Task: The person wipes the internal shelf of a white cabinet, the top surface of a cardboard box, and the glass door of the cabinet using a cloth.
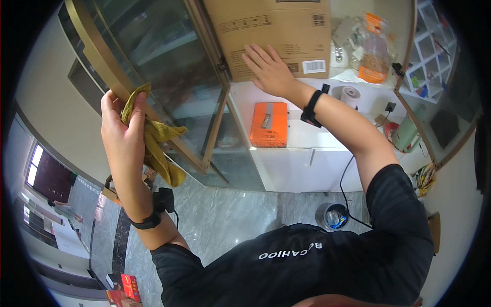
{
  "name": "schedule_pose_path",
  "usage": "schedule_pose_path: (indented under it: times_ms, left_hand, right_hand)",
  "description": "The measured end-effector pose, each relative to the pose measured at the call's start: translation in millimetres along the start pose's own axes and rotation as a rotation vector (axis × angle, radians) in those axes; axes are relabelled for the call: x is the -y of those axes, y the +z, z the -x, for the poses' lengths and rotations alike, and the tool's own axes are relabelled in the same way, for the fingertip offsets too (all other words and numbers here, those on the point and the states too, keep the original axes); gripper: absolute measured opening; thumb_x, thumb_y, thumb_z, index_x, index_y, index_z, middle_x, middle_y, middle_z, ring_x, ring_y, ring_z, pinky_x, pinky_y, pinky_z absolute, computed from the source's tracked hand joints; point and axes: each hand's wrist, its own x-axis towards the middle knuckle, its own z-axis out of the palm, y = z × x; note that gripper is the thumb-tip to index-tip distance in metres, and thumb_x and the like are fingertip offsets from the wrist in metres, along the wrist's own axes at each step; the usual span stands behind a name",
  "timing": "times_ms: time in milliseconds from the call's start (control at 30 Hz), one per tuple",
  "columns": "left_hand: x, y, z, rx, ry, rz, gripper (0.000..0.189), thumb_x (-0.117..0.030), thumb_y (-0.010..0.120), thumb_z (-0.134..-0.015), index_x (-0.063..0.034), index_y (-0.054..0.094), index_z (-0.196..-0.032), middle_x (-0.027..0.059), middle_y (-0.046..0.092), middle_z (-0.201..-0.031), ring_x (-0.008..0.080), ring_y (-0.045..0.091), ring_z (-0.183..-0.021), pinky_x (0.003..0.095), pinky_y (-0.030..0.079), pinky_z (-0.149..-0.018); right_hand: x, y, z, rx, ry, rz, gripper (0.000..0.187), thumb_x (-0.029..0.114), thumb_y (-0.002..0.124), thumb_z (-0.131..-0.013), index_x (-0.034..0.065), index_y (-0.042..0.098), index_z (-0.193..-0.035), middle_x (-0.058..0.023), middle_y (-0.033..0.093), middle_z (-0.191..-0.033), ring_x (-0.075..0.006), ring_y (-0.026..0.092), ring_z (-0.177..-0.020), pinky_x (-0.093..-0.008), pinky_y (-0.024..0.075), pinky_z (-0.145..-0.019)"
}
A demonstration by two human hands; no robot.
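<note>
My left hand (124,119) grips a yellow-green cloth (159,149) against the brass-coloured frame (103,57) of a glass cabinet door (161,53). The lower part of the cloth hangs loose beside the frame. With its fingers spread, my right hand (270,71) lies flat against the front of a large cardboard box (245,34) standing on the cabinet shelf. An orange box (268,124) rests on the white counter (307,132) below it.
Right of the cardboard box stands a clear and orange food bag (374,50). A paper roll (350,96) and a green jug (408,130) are farther right. Another glass door (452,88) hangs open there. A waste bin (322,215) stands on the marble-look floor (230,215).
</note>
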Motion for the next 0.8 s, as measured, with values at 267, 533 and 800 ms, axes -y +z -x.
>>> schedule_pose_path:
  times_ms: [267,533,800]
  left_hand:
    - [3.6,5.9,1.8,-0.013,0.030,0.194,0.033,-0.012,0.068,-0.102,0.0020,0.055,-0.129,0.0081,0.068,-0.109,0.0136,0.062,-0.099,0.0266,0.050,-0.089]
    - [-10.4,16.8,16.9,-0.053,0.012,0.225,0.043,-0.002,0.066,-0.102,0.0032,0.050,-0.141,0.0122,0.065,-0.119,0.0160,0.063,-0.106,0.0275,0.050,-0.094]
    - [-58.7,93.9,153.4,0.038,0.472,0.428,0.021,-0.016,0.067,-0.101,-0.0004,0.056,-0.110,0.0109,0.065,-0.096,0.0210,0.062,-0.082,0.0323,0.051,-0.075]
  right_hand:
    - [15.5,69.8,-33.9,0.022,0.060,0.067,0.078,0.054,0.058,-0.100,0.0161,0.035,-0.164,-0.0092,0.026,-0.173,-0.0286,0.019,-0.160,-0.0609,0.0174,-0.125]
    - [31.9,54.6,-26.7,-0.004,0.015,-0.034,0.072,0.043,0.068,-0.095,0.0161,0.046,-0.157,-0.0117,0.035,-0.168,-0.0297,0.025,-0.159,-0.0569,0.0209,-0.126]
    - [93.0,-90.9,265.3,0.475,0.797,-1.853,0.047,0.039,0.050,-0.111,0.0110,0.056,-0.148,-0.0099,0.067,-0.133,-0.0241,0.067,-0.117,-0.0378,0.0530,-0.099]
